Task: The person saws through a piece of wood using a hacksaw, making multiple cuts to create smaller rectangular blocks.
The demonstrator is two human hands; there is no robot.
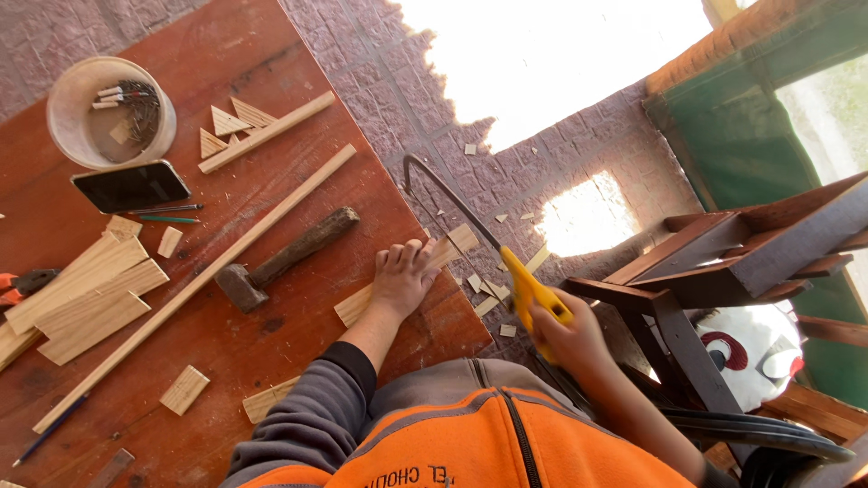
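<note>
Pressing wood strip (pixel 425 271) under left hand (pixel 400 280); right hand (pixel 565 336) gripping hacksaw (pixel 493 248).

Your red-brown table (pixel 271 54) carries a hammer (pixel 285 258), a long strip (pixel 194 287), a white bowl (pixel 77 136); phone (pixel 132 186), planks (pixel 81 298) beside them.

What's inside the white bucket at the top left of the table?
The white bucket holds a dark bundle of nails, a few pale sticks and a small wood offcut. The nails cover part of the bottom, so anything beneath them is hidden.

Dark phone screen (pixel 132 186) beside white bucket (pixel 72 108)
</note>
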